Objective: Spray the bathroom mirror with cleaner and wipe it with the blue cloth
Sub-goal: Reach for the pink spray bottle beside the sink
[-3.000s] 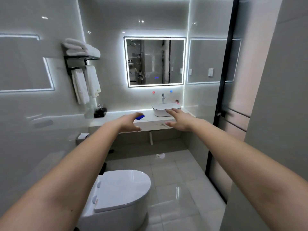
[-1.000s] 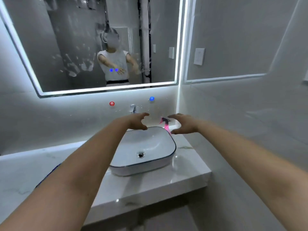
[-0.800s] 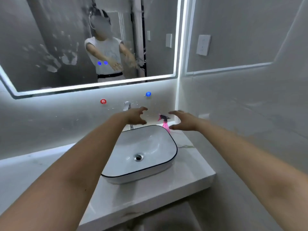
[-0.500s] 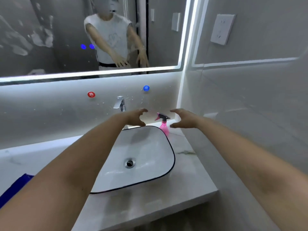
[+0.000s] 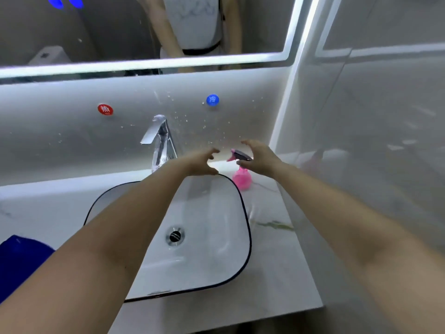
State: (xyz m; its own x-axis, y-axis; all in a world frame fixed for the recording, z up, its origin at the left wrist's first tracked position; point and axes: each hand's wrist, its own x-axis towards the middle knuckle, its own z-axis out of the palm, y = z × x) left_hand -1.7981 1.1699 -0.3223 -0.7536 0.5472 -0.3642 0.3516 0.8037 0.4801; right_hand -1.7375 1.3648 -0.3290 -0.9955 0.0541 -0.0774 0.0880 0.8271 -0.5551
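Barely started. Right hand (image 5: 261, 156) curves around the bottle (image 5: 242, 179) top, fingers spread, not yet clasping it. Left hand (image 5: 202, 162) hovers beside it, loose and empty. The bottle stands on the counter (image 5: 277, 273) behind the sink (image 5: 245, 213), at its right corner. Cloth (image 5: 21, 259) lies far left, untouched. Mirror (image 5: 96, 32) looks unsprayed, so grabbing, spraying and wiping all remain.

1. Cloth (image 5: 19, 259), lower left: cut off by the left edge, its right part hidden under the left arm (image 5: 108, 237).
2. Mirror (image 5: 96, 32): cut off by the top and left edges.
3. Bottle (image 5: 242, 179): neck hidden behind the right hand (image 5: 258, 157).
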